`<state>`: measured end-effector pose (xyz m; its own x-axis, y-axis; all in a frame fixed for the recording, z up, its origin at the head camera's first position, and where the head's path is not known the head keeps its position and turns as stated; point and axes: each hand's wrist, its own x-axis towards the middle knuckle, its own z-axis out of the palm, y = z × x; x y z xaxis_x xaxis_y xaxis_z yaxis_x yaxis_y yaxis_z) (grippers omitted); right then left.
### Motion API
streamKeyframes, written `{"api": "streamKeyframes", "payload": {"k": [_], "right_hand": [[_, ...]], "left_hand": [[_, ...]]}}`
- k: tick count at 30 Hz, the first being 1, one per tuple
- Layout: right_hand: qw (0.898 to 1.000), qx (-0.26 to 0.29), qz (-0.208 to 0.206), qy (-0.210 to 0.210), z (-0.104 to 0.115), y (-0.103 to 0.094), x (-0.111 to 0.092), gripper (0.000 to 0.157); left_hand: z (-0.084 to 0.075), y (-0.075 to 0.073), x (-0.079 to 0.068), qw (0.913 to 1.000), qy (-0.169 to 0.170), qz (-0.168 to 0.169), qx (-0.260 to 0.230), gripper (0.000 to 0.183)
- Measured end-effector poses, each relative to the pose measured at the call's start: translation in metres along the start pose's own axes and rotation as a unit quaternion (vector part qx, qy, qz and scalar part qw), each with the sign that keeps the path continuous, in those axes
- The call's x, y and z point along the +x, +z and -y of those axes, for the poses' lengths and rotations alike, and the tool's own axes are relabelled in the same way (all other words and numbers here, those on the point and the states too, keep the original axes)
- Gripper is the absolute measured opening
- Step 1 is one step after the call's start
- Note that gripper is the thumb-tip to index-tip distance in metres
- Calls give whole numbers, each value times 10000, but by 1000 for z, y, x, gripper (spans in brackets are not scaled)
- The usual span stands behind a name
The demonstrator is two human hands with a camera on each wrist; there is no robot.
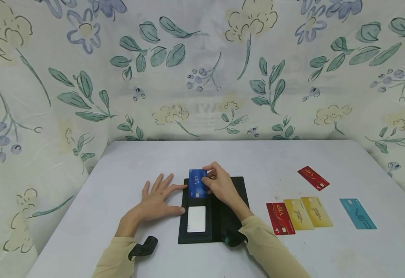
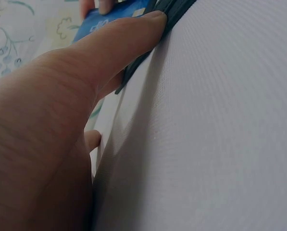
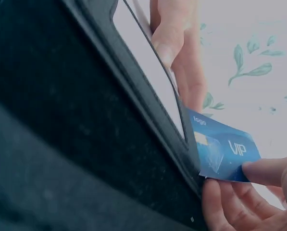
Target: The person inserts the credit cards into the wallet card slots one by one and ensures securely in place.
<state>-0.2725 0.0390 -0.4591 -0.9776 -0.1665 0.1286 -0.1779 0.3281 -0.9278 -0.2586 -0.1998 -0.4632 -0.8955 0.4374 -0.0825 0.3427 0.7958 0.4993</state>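
A dark wallet [image 1: 198,238] lies spread flat on the table, with a white window panel [image 1: 196,219] on its left half. My right hand [image 1: 220,186] pinches a blue VIP card [image 1: 196,183] between thumb and fingers over the upper part of that half. In the right wrist view the card's chip end meets the wallet's edge; whether it sits inside a slot I cannot tell. With fingers spread, my left hand [image 1: 157,201] rests on the table, its thumb and forefinger touching the wallet's left edge. My right forearm hides part of the wallet's right half.
To the right lie a red card [image 1: 280,218] and two gold cards [image 1: 298,214] [image 1: 317,212] side by side. Another red card [image 1: 313,178] lies farther back, and a light blue card [image 1: 358,214] is at far right. Floral cloth [image 1: 202,69] hangs behind the white table [image 1: 136,158].
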Motion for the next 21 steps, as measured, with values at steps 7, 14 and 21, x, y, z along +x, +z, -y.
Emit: {"api": "streamKeyframes", "payload": {"k": [7,14,21], "right_hand": [[9998,100,64,127,-3,-1,0,29],[9997,-13,170,165,-3,-2,0,30],[9993,-152,308,137,-4,-2,1,33]], "left_hand": [[-1,0,0,10000,-44,-15,-1,73],[-3,-1,-1,10000,-18,15,-18,73],[-1,-1,-1,10000,28,13,44,74]]}}
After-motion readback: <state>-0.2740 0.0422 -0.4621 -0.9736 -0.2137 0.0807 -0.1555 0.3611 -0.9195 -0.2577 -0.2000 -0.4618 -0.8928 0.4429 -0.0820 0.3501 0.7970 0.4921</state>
